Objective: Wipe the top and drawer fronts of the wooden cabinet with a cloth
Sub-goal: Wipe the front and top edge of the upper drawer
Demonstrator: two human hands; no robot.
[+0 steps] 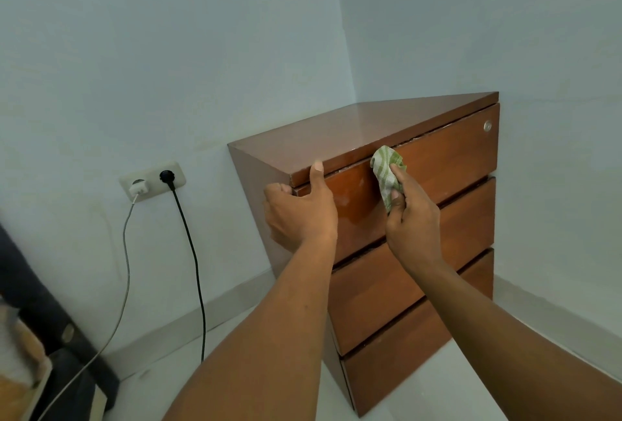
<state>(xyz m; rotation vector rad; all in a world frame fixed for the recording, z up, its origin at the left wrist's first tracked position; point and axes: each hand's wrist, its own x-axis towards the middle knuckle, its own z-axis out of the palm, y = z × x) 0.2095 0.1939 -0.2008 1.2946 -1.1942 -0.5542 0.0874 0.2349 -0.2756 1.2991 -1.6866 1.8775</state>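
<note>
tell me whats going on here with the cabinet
A person is wiping a wooden cabinet that stands in a room corner. The right hand holds a bunched green-and-white cloth against the top drawer front, just under the top's front edge. The left hand grips the cabinet's left front corner, thumb up on the edge, seemingly to steady it. The two lower drawer fronts are not being touched.
</note>
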